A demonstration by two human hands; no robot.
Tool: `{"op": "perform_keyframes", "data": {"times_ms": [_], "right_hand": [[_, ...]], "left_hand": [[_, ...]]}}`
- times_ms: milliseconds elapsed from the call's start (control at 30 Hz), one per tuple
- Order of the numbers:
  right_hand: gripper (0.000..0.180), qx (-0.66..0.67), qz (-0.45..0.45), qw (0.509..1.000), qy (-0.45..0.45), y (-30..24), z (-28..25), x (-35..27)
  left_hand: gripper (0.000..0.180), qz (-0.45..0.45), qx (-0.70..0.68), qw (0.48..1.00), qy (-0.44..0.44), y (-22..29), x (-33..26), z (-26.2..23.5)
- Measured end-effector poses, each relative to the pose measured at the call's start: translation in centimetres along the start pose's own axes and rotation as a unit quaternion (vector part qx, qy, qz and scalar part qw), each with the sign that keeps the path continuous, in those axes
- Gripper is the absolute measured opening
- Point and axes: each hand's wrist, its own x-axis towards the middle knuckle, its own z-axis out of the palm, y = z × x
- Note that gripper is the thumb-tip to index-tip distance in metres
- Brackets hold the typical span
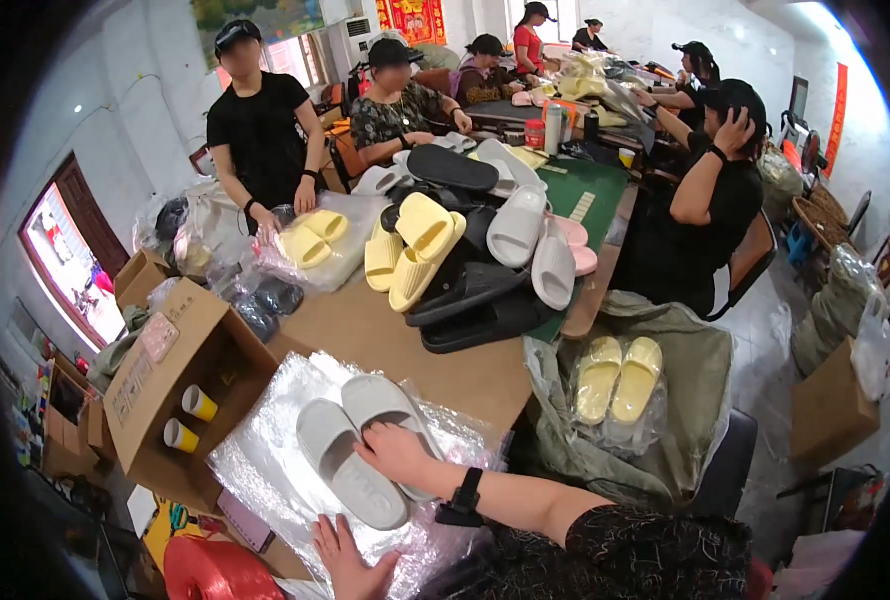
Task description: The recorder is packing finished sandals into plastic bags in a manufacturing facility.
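A pair of grey slippers (370,490) lies side by side on a stack of clear plastic bags (270,440) at the near edge of the table. My right hand (397,455) reaches in from the right across the pair, its fingers curled at the strap opening of the left slipper. Below it, my left hand (350,562) rests on the plastic with its fingers spread and nothing in them.
Black, grey, yellow and pink slippers are piled on the table beyond, topped by a black slipper (452,167). An open carton (180,375) with paper cups stands left. Bagged yellow slippers (618,380) lie in a green sack (685,350) at right. Red twine (215,572) sits nearest. Co-workers surround the tables.
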Motion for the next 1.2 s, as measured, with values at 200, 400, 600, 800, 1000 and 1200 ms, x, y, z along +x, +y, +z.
{"op": "perform_keyframes", "data": {"times_ms": [200, 400, 600, 800, 1000, 1200], "right_hand": [[0.030, 0.056, 0.017, 0.998, 0.001, 0.1, -1.2, 0.1], [0.014, 0.331, 0.128, 0.911, 0.208, 0.3, -8.4, -1.4], [0.034, 0.449, 0.118, 0.870, 0.168, 5.3, -14.8, -7.5], [0.034, 0.394, 0.133, 0.895, 0.162, 6.9, -18.6, -11.5], [0.033, 0.327, 0.116, 0.929, 0.132, 9.6, -18.9, -11.3], [0.024, 0.253, 0.059, 0.959, 0.115, 4.9, -19.1, -9.7]], "left_hand": [[0.109, -0.008, -0.013, 1.000, 0.011, -0.8, -0.2, 0.6], [0.103, -0.005, 0.073, 0.996, 0.043, -0.8, 0.8, -0.3], [0.092, 0.038, 0.113, 0.991, 0.061, -0.2, 0.5, -0.7], [0.065, 0.130, 0.051, 0.989, 0.055, -0.9, 3.0, 0.7], [0.067, 0.136, 0.035, 0.989, 0.056, 0.4, 5.1, 0.9], [0.073, 0.147, -0.002, 0.987, 0.059, 1.7, 3.5, -0.1]]}}
